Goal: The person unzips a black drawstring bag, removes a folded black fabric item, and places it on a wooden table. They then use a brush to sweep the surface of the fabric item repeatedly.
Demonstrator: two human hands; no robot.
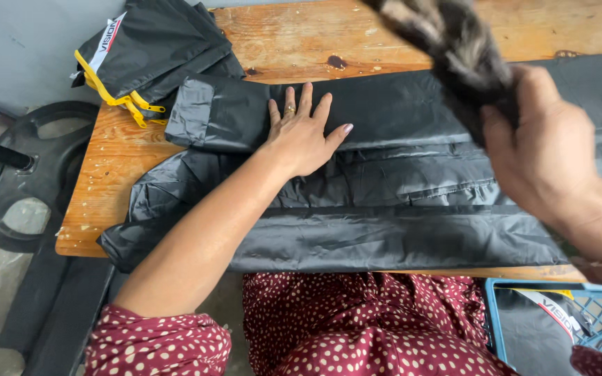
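A black raincoat-like garment (398, 209) lies folded lengthwise across a wooden table (280, 42). My left hand (302, 134) presses flat on its upper fold, fingers spread, a ring on one finger. My right hand (544, 150) is raised close to the camera at the right and grips a dark, blurred piece of fabric or fur (454, 49) that hangs above the garment.
A black pouch with yellow trim (147, 52) lies at the table's far left corner. A round weight plate (22, 174) sits on the floor to the left. A blue crate (586, 320) holding a black packet stands at the lower right.
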